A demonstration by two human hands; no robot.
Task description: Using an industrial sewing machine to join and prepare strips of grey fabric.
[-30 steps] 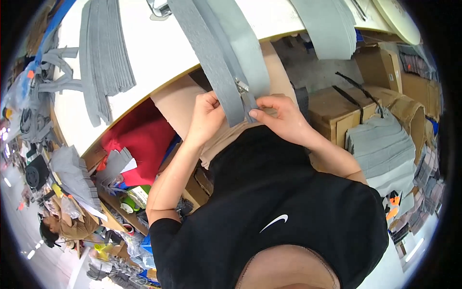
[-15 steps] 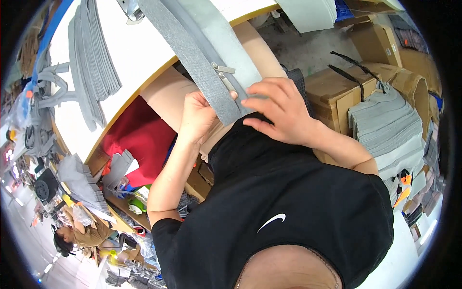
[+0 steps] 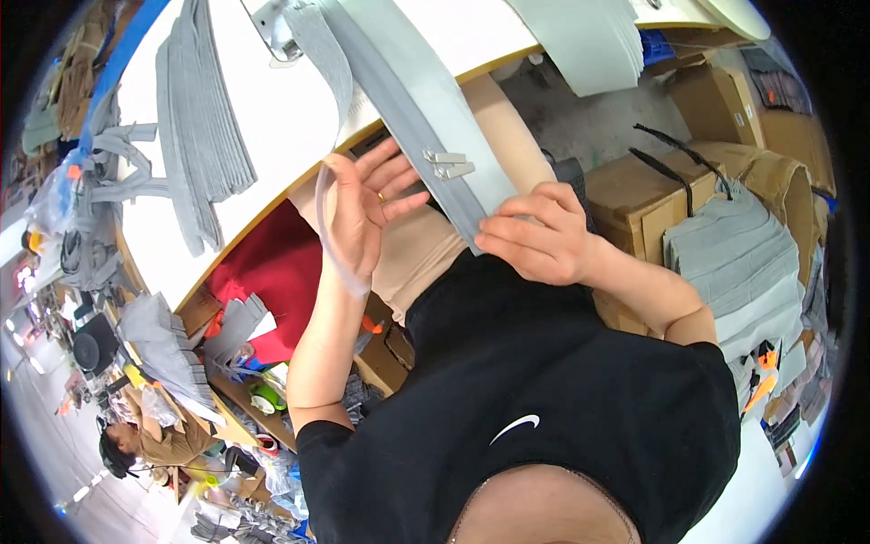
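A grey zipper [image 3: 412, 136] with two metal pulls [image 3: 448, 165] runs from the table down over my lap, sewn along a pale grey fabric panel [image 3: 435, 72]. My right hand [image 3: 544, 240] pinches the panel's lower end between thumb and fingers. Just left of the zipper, my left hand [image 3: 362, 218] is open, palm up, fingers spread. A darker grey strip [image 3: 326, 59] curls away from the zipper to the left. Its pale, motion-blurred end [image 3: 324, 213] passes by my left thumb and wrist. At the strip's top sits a metal machine part [image 3: 276, 27].
Stacked grey strips [image 3: 204, 127] lie on the white table [image 3: 281, 118] at left. More pale panels [image 3: 589, 41] hang over its edge at right. Cardboard boxes [image 3: 625, 181] and a pile of grey pieces [image 3: 734, 245] stand on my right. Another person [image 3: 163, 440] sits far left.
My left hand has let go and opened, and the darker strip has flipped leftward off the zipper. My right hand has closed on the panel's lower end. The metal pulls now show fully.
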